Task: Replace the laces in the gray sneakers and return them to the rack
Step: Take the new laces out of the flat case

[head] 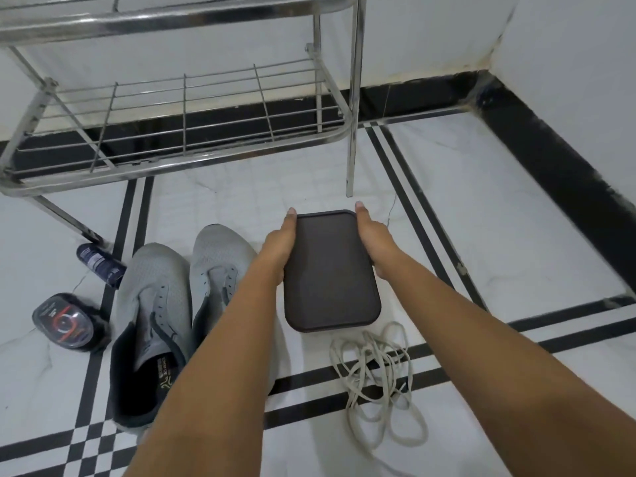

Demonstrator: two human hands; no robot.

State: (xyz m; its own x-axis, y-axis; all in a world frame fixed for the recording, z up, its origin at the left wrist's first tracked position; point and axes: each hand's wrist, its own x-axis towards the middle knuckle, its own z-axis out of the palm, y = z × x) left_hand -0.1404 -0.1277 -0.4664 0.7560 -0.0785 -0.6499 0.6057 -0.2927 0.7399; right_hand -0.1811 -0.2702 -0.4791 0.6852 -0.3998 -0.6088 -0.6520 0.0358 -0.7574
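Left hand (pixel 279 242) and right hand (pixel 372 237) clamp dark brown rectangular tray (pixel 330 273); loose cream laces (pixel 375 380) nearer right, gray mesh sneakers (pixel 179 290) left.

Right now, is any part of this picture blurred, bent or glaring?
Head view: glare streaks the rack, whose tubes bow from the wide lens; the black skirting at right is smeared; sneakers, laces and the dark tray are sharp.
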